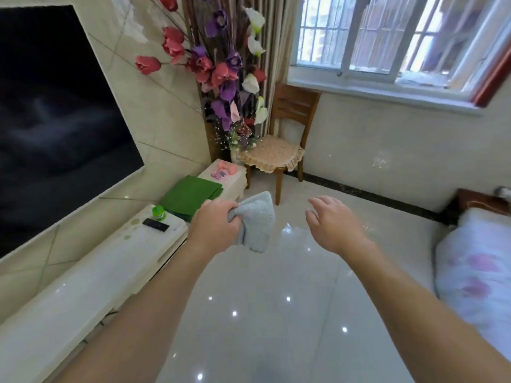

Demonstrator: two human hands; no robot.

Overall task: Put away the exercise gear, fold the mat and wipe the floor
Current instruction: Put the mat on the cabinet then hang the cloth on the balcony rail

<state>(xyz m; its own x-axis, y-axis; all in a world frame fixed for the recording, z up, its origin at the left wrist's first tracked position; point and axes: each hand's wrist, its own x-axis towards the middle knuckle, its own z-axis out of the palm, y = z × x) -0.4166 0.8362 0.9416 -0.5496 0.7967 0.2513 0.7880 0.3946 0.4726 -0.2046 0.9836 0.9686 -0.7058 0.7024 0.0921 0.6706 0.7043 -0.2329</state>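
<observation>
My left hand (pixel 214 223) is shut on a pale blue-grey cloth (pixel 258 221), which hangs bunched from the fist above the glossy tiled floor (pixel 262 313). To its right my right hand (pixel 333 219) hovers with fingers spread and nothing in it. A folded green mat (pixel 190 193) lies on the white TV cabinet (pixel 96 272) just beyond my left hand, and does not touch it.
A large dark TV (pixel 55 111) hangs on the left wall. On the cabinet are a green jar (pixel 158 212), a black remote (pixel 155 225) and a pink toy (pixel 223 171). Beyond stand a flower vase (pixel 221 78) and a wooden chair (pixel 279 150). A floral bed (pixel 475 272) is at right.
</observation>
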